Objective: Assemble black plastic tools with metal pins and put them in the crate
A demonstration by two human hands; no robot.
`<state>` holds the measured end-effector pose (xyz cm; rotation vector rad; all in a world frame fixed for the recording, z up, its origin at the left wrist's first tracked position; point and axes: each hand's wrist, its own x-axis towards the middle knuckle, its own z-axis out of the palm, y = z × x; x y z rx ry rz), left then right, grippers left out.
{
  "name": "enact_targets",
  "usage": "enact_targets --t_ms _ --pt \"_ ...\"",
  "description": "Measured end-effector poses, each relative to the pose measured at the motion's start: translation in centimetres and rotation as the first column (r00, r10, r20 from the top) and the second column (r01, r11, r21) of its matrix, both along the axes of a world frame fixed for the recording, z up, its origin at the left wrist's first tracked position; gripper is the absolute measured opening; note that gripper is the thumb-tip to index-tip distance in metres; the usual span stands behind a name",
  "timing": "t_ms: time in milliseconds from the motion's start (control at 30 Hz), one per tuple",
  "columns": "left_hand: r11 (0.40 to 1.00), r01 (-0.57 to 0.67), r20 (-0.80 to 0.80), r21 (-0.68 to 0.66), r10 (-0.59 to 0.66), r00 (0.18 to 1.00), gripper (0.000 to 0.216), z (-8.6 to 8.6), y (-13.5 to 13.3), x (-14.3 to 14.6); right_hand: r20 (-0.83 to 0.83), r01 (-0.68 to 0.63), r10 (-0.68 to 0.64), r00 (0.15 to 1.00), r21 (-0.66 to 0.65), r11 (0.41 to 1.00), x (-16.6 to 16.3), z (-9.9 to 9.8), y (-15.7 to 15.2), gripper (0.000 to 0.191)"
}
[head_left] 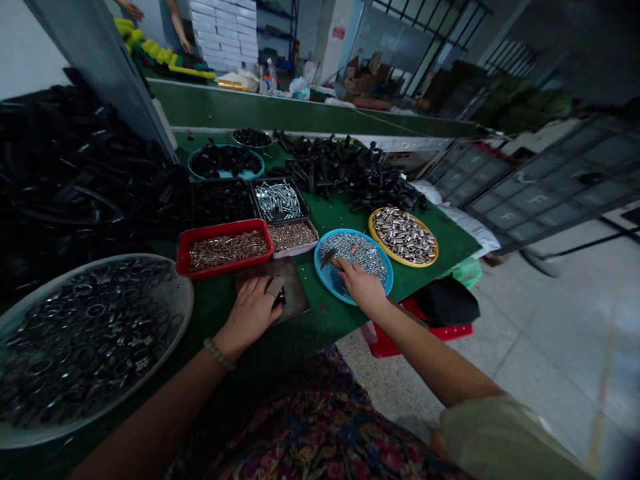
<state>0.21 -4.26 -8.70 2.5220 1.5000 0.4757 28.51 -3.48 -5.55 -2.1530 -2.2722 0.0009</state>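
My left hand is closed over a small black part, pressing it to a flat metal plate on the green table. A grey band wraps one of its fingers, and most of the part is hidden beneath them. My right hand grips the wooden handle of a small hammer, its dark head tilted over a blue tray of small silvery metal pieces. Directly behind the plate are a red bin of thin copper-coloured pins and a pale tray of small copper-coloured pieces.
A yellow tray of metal sleeves stands right. A black tray holds screws; a large basin holds dark rings. Black parts are piled behind. A red crate sits below the table's right edge. Another person's hand shows across the belt.
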Motion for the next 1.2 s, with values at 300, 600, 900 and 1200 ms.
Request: enact_targets --t_ms 300,600,900,1200 --pt "0.952 -0.295 0.165 -0.087 0.305 0.938 0.052 -0.9 -0.9 1.2 -0.534 -0.372 0.325 0.781 0.020 0.928 -4.7 3.5 -0.6 0.045" --pt "0.976 -0.177 0.198 -0.129 0.201 0.959 0.065 -0.5 -0.7 0.4 -0.332 -0.372 0.343 0.879 -0.025 0.928 -4.9 2.1 0.3 0.045" --pt "0.655 0.372 0.750 -0.658 0.612 0.250 0.043 3.8 1.6 -0.4 -0.121 0.109 -0.098 0.988 0.093 0.990 6.1 -1.8 2.9 0.040" --pt "0.714 0.223 0.691 -0.663 0.699 -0.184 0.051 6.1 1.9 2.5 -0.282 0.549 -0.505 0.815 0.102 0.829 15.3 -0.6 13.1 0.044"
